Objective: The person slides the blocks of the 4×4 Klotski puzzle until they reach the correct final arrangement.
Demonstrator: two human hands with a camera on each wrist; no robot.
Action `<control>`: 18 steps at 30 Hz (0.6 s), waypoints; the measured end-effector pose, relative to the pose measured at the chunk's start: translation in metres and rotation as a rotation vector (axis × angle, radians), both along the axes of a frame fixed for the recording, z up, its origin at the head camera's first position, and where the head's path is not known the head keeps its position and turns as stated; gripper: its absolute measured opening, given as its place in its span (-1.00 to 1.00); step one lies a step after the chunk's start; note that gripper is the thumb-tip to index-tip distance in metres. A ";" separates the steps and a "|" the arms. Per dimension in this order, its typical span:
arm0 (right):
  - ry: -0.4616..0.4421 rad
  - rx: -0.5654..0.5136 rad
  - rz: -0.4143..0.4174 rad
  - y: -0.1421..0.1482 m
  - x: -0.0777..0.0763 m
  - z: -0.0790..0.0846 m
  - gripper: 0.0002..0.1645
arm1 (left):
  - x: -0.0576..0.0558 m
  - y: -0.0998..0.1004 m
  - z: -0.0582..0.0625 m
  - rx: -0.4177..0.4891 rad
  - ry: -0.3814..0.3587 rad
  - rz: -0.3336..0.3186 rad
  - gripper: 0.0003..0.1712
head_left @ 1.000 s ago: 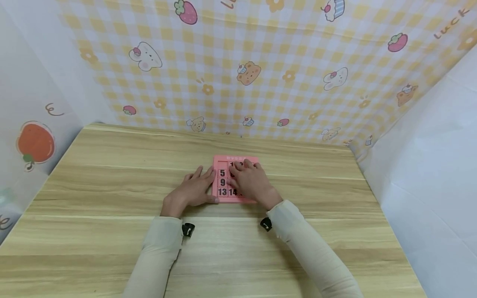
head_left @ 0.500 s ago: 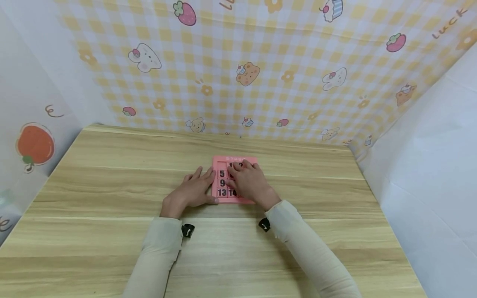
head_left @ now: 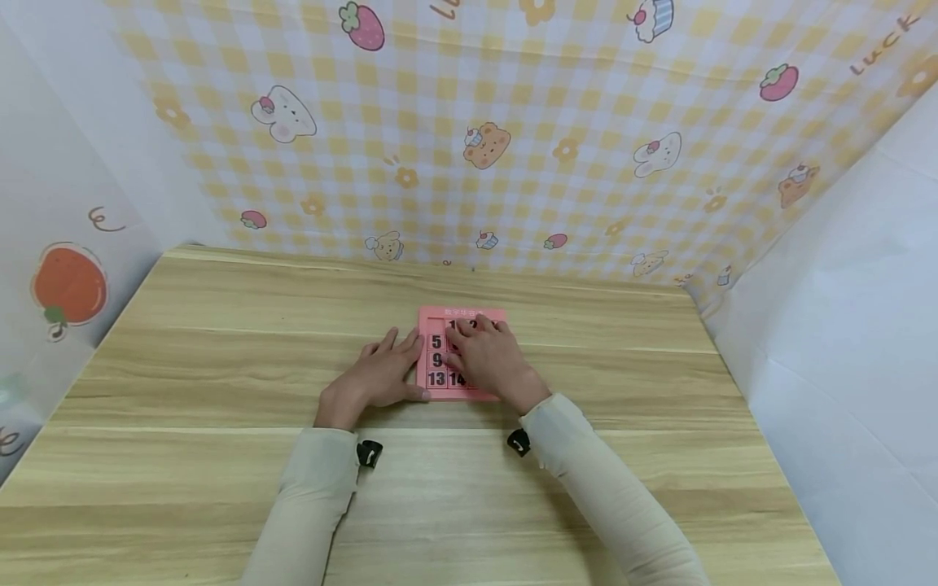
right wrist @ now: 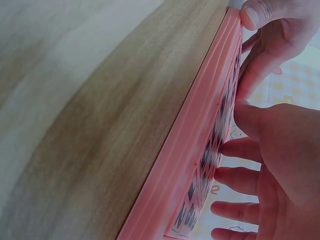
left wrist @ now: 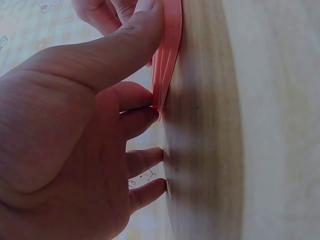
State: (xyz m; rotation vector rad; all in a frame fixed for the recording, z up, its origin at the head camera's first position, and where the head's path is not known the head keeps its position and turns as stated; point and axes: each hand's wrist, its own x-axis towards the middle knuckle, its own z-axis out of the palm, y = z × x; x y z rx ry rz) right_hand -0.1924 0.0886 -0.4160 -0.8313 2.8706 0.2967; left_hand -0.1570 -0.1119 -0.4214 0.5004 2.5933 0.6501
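A pink number slide puzzle (head_left: 422, 370) lies flat on the table, its black-numbered tiles set in a frame. The slot (head_left: 436, 324) at its upper left holds no tile; 5, 9 and 13 run down the column below. My left hand (head_left: 377, 377) braces the frame's left side, thumb on the near corner and outstretched fingers along the edge; in the left wrist view two fingertips reach the table beyond the frame (left wrist: 171, 40). My right hand (head_left: 493, 358) spreads over the tiles with thumb and fingertips touching them, hiding much of the middle and right columns.
The wood-grain table (head_left: 220, 350) extends around the puzzle. Behind it hangs a yellow checked cloth (head_left: 440, 195) with cartoon prints. White sheets (head_left: 843, 325) close in both sides. Black wrist devices (head_left: 370, 453) sit at both cuffs.
My right hand has shifted very slightly left over the tiles, its thumb now closer to the 9. The left hand and the upper-left slot stay the same.
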 end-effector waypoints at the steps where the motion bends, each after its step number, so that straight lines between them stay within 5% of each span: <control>1: 0.001 0.000 0.001 0.000 0.000 0.000 -0.32 | 0.000 0.000 0.000 0.000 0.000 0.000 0.08; 18: -0.017 -0.009 -0.003 -0.003 0.001 0.002 -0.32 | 0.000 0.000 0.000 -0.005 0.006 -0.007 0.07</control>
